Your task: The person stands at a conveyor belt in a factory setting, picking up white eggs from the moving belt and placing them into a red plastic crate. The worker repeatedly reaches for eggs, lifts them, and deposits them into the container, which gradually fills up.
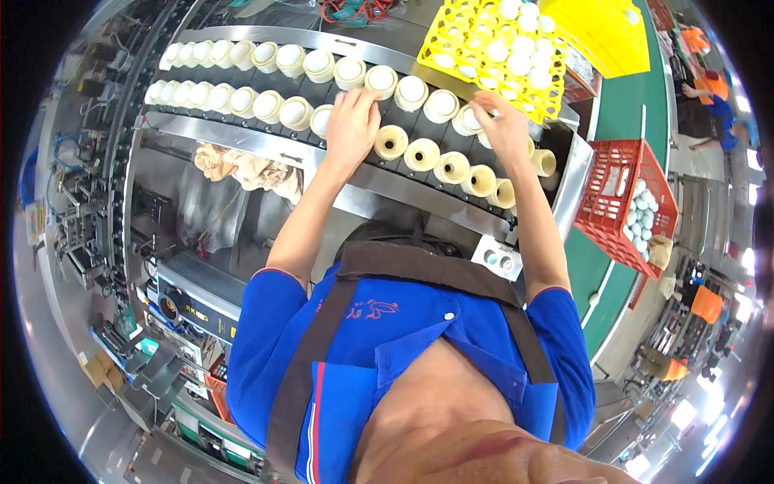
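Two rows of cream egg cups [421, 155] run along a dark conveyor [363, 100] with metal side rails. White eggs [412, 89] sit in the far row and the left part of the near row. Several near-row cups to the right of my left hand hold no egg. My left hand [355, 124] is over the near row, fingers bent, beside a cup with an egg; its palm side is hidden. My right hand [507, 128] hovers at the far row's right part, thumb and fingertips close to an egg in a cup [467, 121]. Whether it grips anything is unclear.
A yellow egg tray [450, 36] with white eggs stands beyond the conveyor, beside a yellow crate [598, 36]. A red crate [611, 202] of eggs rests on a green belt [617, 109] at right. Beige cloth [254, 169] hangs below the near rail. People work far right.
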{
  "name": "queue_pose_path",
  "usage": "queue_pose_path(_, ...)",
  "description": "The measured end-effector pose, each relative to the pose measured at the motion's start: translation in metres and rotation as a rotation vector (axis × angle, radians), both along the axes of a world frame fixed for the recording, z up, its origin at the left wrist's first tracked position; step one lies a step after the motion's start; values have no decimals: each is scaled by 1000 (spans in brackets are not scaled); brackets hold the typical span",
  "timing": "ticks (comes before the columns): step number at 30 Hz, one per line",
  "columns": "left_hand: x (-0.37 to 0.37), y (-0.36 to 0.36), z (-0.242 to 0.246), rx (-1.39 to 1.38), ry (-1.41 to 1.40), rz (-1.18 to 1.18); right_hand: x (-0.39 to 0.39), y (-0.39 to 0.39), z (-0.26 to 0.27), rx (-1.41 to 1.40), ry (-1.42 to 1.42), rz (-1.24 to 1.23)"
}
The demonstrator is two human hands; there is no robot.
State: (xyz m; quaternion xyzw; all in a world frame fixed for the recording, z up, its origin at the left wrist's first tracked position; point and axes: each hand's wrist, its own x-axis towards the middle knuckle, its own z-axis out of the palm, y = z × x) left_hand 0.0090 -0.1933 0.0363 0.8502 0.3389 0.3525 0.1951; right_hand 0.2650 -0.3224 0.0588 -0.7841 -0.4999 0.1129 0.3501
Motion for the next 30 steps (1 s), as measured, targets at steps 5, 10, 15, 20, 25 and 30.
queue_pose_path(5,28,28,10,164,260,151,12,18,16,418,1263,-234)
queue_pose_path(10,28,30,12,39,319,128,-22,39,34,412,1528,-115)
queue_pose_path(15,18,36,14,-122,165,106,-65,84,21,138,625,239)
queue_pose_path(20,7,35,42,-230,-186,163,-78,123,-20,169,-254,453)
queue_pose_path(25,35,50,70,-388,-347,-53,-102,105,-16,117,-510,405)
queue_pose_path(30,144,59,100,-281,-92,-332,-82,20,25,185,-384,447)
